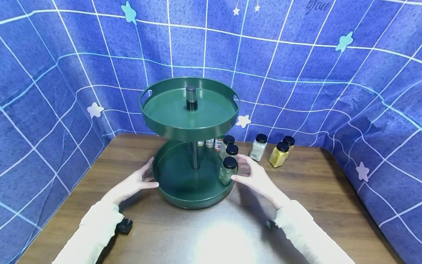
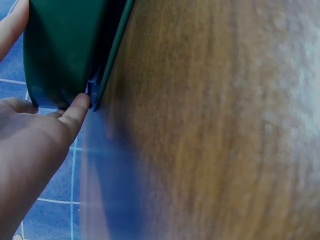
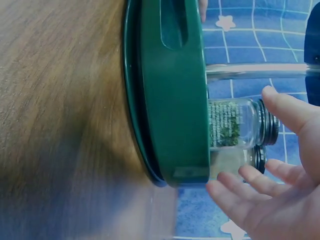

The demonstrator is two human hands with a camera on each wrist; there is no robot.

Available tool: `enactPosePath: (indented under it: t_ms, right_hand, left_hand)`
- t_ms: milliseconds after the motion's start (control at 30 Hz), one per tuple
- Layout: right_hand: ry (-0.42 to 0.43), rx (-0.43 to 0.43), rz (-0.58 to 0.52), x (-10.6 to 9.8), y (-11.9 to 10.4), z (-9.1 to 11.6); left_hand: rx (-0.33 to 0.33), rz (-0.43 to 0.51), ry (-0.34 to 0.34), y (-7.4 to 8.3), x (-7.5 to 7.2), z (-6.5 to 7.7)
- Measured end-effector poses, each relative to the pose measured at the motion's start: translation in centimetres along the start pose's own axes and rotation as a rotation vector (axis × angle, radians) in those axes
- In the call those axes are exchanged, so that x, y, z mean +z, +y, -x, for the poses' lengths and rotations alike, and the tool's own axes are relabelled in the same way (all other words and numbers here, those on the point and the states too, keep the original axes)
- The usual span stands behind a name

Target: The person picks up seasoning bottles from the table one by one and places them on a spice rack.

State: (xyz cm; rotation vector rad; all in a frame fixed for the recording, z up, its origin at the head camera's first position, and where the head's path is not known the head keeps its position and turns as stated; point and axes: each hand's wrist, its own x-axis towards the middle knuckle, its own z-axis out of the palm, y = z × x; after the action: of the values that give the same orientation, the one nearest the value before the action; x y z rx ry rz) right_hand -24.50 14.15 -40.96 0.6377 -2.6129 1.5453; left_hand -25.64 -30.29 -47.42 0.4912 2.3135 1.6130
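Note:
A dark green two-tier turntable rack [image 1: 178,179] stands on the table, its round upper tray [image 1: 189,126] carried on a metal post [image 1: 195,156]. My left hand [image 1: 134,184] touches the left outer wall of the lower tray with fingers and thumb spread. On the right, my right hand [image 1: 256,178] is spread beside the lower tray's rim, close to a black-lidded jar of green herbs [image 1: 227,174]. Two more black-lidded jars stand behind it on that tray. In the right wrist view, the fingers [image 3: 232,192] are extended near the herb jar [image 3: 225,122] and its neighbour.
Small labelled bottles [image 1: 218,143] stand at the lower tray's back, partly hidden by the upper tray. On the table to the right are a pale jar [image 1: 258,148], a yellow jar [image 1: 278,156] and another behind it. A blue gridded cloth [image 1: 283,69] hangs around the table.

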Motion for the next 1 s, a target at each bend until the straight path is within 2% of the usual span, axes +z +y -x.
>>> enactPosePath:
  t_ms: [200,433,767,1000]
  right_hand:
    - [0.014,0.013,0.108,-0.6,-0.1,0.9]
    - [-0.007,0.039,0.139,-0.5,0.5,2.1]
    - [-0.023,0.071,0.200,0.5,1.6,3.6]
    - [-0.027,0.028,0.235,1.5,2.1,4.1]
  left_hand:
    - [0.003,0.022,-0.003,0.0,0.0,0.0]
    - [0.001,0.021,-0.002,0.0,0.1,0.1]
    - [0.012,0.014,-0.006,0.0,0.1,0.1]
    - [0.015,0.026,-0.002,0.0,0.2,0.1]
